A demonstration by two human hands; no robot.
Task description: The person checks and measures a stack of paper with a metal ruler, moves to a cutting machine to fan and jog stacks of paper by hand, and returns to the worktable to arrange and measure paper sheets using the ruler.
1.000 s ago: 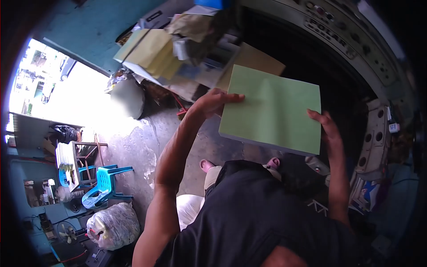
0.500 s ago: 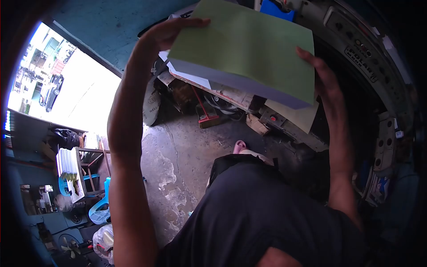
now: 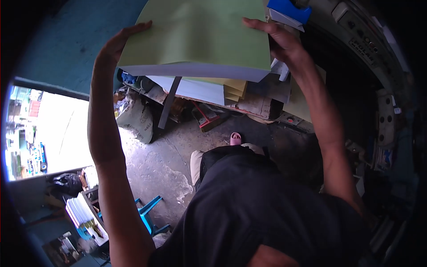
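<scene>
A thick paper stack [image 3: 200, 40] with a pale green top sheet is held up between both hands at the top of the view. My left hand [image 3: 119, 42] grips its left side, thumb over the upper face. On the opposite side, my right hand [image 3: 284, 41] has its thumb on the green sheet; the fingers under the stack are partly hidden. Below it, white paper [image 3: 204, 92] and yellow-tan sheets [image 3: 236, 90] lie on a worktable [image 3: 253, 104]. A dark flat strip [image 3: 170, 104] hangs in front of the table edge.
A cutting machine [image 3: 367, 49] marked POLAR stands at right, with a blue object [image 3: 293, 11] near it. A sack [image 3: 135, 122] and a red-handled brush [image 3: 209, 121] are under the table. A blue stool [image 3: 151, 216] and stacked papers [image 3: 80, 211] are at lower left, below a bright doorway [image 3: 62, 133].
The paper stack and both hands have shifted left in view as the body turned right. More of the table with white and yellow paper shows beneath the stack.
</scene>
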